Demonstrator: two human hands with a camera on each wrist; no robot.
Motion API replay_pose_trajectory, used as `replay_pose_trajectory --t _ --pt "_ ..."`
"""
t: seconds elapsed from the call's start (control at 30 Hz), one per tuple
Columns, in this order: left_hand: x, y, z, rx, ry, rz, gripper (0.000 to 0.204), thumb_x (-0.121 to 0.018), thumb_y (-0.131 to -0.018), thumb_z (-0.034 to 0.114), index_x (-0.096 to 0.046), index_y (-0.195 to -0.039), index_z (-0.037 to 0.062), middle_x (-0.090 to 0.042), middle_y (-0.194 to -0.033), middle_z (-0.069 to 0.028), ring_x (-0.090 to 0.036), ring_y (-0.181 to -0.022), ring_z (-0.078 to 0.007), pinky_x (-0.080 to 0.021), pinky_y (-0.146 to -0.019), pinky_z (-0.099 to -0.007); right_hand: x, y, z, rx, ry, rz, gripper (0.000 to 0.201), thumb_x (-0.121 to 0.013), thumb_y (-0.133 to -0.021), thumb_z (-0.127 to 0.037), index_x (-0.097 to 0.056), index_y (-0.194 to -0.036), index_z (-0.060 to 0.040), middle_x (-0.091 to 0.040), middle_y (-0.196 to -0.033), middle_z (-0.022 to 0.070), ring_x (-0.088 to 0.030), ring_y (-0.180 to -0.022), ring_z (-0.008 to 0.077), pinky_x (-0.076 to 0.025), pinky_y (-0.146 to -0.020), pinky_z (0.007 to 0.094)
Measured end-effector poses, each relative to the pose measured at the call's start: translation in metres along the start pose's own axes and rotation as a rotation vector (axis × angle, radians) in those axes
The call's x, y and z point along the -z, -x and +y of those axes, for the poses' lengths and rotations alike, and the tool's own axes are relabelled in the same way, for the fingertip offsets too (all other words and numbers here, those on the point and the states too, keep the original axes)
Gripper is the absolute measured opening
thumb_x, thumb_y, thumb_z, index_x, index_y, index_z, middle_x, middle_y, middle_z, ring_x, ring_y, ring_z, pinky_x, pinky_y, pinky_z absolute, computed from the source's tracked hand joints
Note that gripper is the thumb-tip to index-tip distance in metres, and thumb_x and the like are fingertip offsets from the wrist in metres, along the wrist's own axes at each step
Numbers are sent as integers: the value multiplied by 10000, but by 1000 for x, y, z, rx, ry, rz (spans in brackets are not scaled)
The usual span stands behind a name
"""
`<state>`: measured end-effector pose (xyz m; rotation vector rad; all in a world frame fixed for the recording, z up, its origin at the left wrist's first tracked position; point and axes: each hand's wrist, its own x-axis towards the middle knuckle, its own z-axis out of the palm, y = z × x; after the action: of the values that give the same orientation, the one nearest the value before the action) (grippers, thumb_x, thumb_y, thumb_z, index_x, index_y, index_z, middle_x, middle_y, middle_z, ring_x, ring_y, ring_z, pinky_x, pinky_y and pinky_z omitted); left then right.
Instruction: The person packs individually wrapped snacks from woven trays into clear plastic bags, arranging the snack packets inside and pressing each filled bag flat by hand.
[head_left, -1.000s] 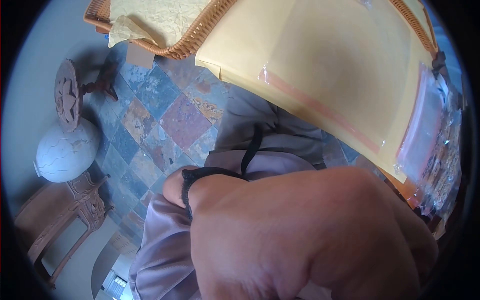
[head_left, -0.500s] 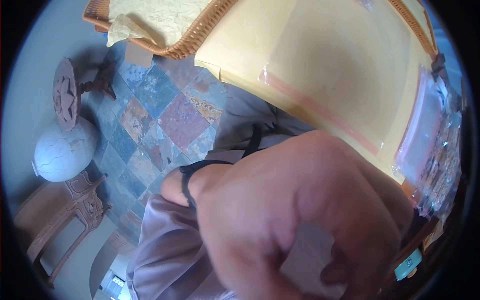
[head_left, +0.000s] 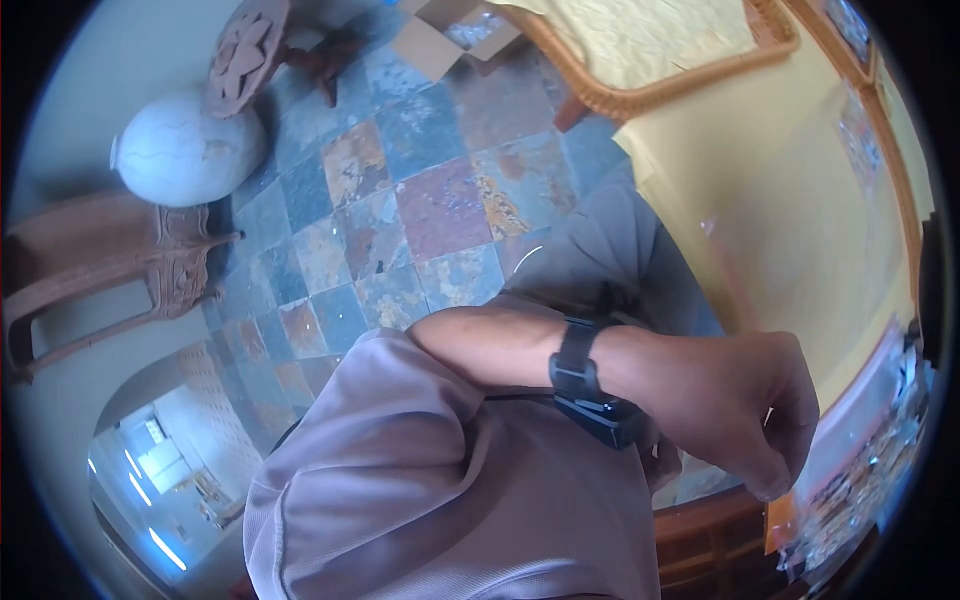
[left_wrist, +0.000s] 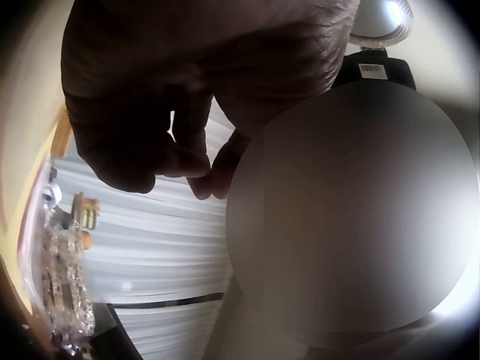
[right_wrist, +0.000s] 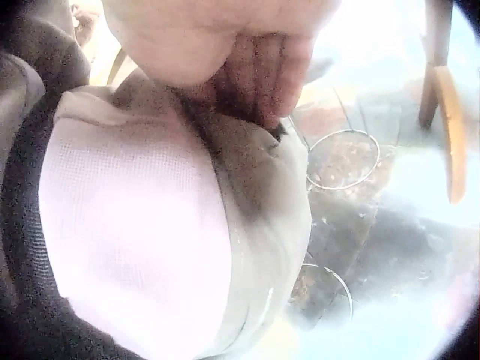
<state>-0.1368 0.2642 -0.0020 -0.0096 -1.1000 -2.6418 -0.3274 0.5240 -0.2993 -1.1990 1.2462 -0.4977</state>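
My left hand (head_left: 730,390) is bent at the wrist in front of the lavender shirt (head_left: 540,480), with a black strapped device (head_left: 585,385) on the wrist. Its fingers hang loosely curled and hold nothing, as the left wrist view also shows. Nearest to it are a large yellow envelope (head_left: 790,230) and a row of clear plastic packets (head_left: 860,490). In the right wrist view my right hand (right_wrist: 225,52) rests by the grey trousers (right_wrist: 262,187), fingers loosely bent and nothing held. The left arm mostly hides it in the head view.
A wicker tray (head_left: 610,100) with crumpled yellow paper (head_left: 670,40) stands beyond the envelope. On the slate-tiled floor (head_left: 440,205) are an open cardboard box (head_left: 430,45), a round white vase (head_left: 185,155) and a carved wooden bench (head_left: 100,265). White curtains (left_wrist: 157,240) hang behind the packets.
My left hand has drawn away from close before the head camera, and its whole forearm now shows. The head view has turned, so the tray and envelope appear farther right.
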Motion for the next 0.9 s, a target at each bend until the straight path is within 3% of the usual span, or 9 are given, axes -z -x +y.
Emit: replay_pose_trajectory --t 0.37,0.9 --pt "3 -5 -20 -29 -12 10 113 -719 -798 76 -728 -780 -35 -703 -696 -55 -638 -635 -96 -485 -568 -266 -9 -16 0 -74 -122 -63 505 -661 -992 -423 -580 -1312 -41 -644 -1225 177 -579 -1181 356 -485 -971 500" --pt "12 -2 -32 -4 -30 80 97 -759 -778 73 -737 -769 -21 -721 -705 -60 -647 -629 -98 -483 -552 -269 -6 11 -1 -284 -289 -30 445 -652 -997 -394 -600 -1266 -42 -666 -1134 153 -628 -1071 315 -519 -883 450"
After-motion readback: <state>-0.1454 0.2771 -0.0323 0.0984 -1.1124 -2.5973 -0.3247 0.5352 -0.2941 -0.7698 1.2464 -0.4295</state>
